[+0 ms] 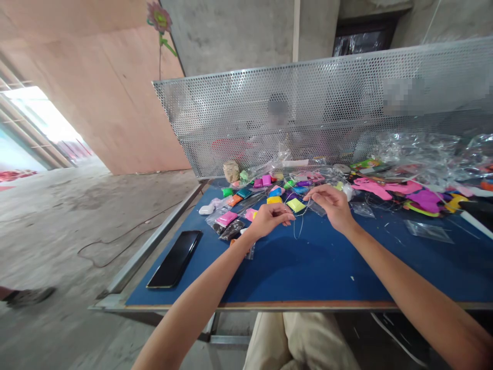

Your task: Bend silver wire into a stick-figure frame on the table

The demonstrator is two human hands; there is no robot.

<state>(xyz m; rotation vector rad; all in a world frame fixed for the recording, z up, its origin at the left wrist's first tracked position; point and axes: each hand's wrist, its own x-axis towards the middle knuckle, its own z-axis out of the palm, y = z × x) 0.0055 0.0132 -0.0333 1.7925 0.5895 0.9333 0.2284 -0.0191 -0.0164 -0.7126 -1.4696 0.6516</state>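
My left hand (272, 220) and my right hand (329, 204) are raised over the blue tabletop, a short gap between them. A thin pale string (301, 222) runs between their pinched fingertips, with a loop hanging down below. Whether it is thread or fine wire I cannot tell. Behind the string lies a lime-yellow packet (296, 205). Small bright packets surround it, among them a golden-yellow packet (275, 200) just past my left fingers and a pink packet (226, 218) further left.
A black phone (174, 259) lies at the table's left side. A perforated metal panel (239, 103) stands along the back edge, with a stone-like lump (231, 171) before it. Pink cut-out pieces (372, 188) and crumpled clear plastic bags (419, 149) are heaped at the right.
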